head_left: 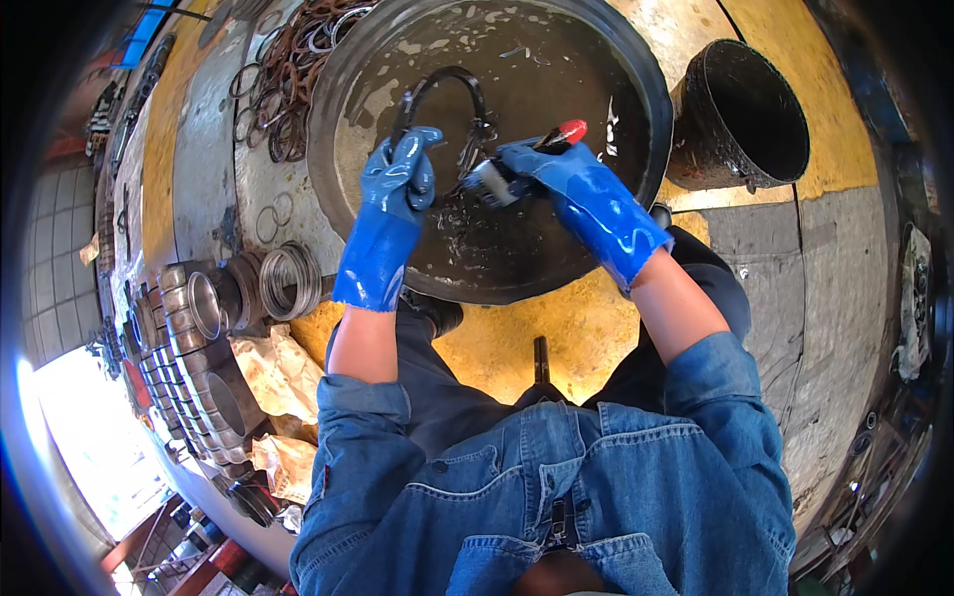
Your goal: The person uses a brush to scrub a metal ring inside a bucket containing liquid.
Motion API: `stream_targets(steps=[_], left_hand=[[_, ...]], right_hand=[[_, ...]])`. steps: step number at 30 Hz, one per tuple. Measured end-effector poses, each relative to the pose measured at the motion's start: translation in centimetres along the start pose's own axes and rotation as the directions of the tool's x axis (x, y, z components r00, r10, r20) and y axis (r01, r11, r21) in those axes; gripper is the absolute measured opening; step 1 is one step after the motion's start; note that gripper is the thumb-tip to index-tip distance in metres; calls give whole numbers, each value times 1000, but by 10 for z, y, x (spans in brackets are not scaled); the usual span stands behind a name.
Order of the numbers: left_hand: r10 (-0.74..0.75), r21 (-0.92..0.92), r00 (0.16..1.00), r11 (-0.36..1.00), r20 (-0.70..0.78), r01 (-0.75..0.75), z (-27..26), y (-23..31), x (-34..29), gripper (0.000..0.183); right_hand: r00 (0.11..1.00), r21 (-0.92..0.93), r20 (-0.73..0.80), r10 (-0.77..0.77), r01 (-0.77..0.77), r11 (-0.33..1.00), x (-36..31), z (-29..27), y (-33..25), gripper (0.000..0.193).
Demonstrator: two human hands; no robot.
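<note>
Both of my hands wear long blue rubber gloves, held over a wide round basin (pixel 656 109) of murky brown liquid. My left hand (pixel 399 179) is closed on the left side of a dark, wet ring (pixel 452 74), which arches up away from the glove. In my right hand (pixel 556 169) is a paintbrush (pixel 492 185) with a red-tipped handle. Its bristles point left, close to the ring's lower right part; whether they touch it I cannot tell. Pale foam patches float on the liquid.
Right of the basin a dark bucket (pixel 696 129) lies tilted, mouth to the right. Rusty rings (pixel 288 89) are heaped at the far left. Nearer stand a stack of thin shiny rings (pixel 290 281), rows of metal cylinders (pixel 189 368) and crumpled brown paper (pixel 278 372).
</note>
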State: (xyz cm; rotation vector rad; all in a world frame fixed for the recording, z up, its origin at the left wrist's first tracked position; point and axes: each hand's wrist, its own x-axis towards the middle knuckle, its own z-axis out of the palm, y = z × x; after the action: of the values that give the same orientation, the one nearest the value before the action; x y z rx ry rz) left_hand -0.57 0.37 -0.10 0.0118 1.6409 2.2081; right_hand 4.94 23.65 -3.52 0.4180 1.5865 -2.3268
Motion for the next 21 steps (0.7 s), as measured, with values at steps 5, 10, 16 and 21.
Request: stream_targets(steps=[5, 10, 16, 21], left_hand=[[230, -625, 890, 777, 394, 76, -38, 1, 17, 41], [240, -711, 830, 661, 503, 239, -30, -9, 23, 42], [306, 629, 948, 755, -89, -185, -48, -14, 30, 50], [666, 882, 656, -7, 355, -471, 13, 9, 13, 67]], right_hand=[[991, -162, -121, 49, -69, 984, 14, -11, 9, 39], [996, 243, 71, 63, -78, 967, 3, 1, 6, 41], [988, -462, 100, -118, 151, 874, 11, -13, -25, 29], [848, -941, 298, -438, 339, 16, 6, -14, -32, 18]])
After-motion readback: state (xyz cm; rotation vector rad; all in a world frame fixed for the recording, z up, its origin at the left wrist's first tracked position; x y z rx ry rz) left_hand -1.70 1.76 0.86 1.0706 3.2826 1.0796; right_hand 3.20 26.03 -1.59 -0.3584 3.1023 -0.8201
